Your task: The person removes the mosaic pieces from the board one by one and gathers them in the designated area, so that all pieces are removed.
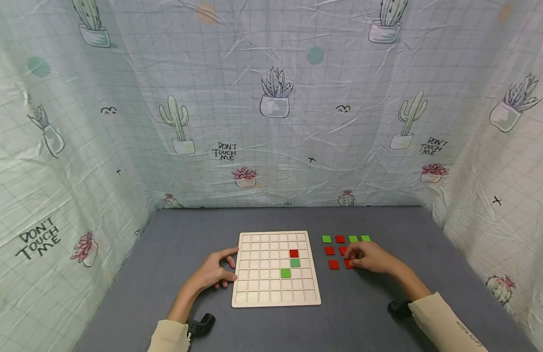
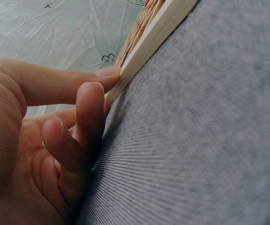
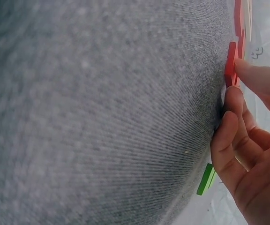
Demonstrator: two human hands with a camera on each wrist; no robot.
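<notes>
A pale wooden grid board (image 1: 255,277) lies on the table with a red tile (image 1: 294,253), a teal-green tile (image 1: 295,263) and a light green tile (image 1: 285,273) in its squares. At its left edge, my left hand (image 1: 212,270) touches the side with thumb and forefinger spread apart; the left wrist view has the thumb straight against the wood, the other fingers loosely bent. My right hand (image 1: 372,258) is among the loose tiles right of the board. Thumb and fingertips pinch a red tile (image 3: 230,65) at the near end of the group, partly covering it.
Loose red and green tiles stand in rows, among them a red tile (image 1: 333,265) beside the right hand and a green tile (image 1: 326,239) farther back. The grey cloth-covered table (image 1: 192,230) meets a printed curtain (image 1: 227,98) at the back and sides.
</notes>
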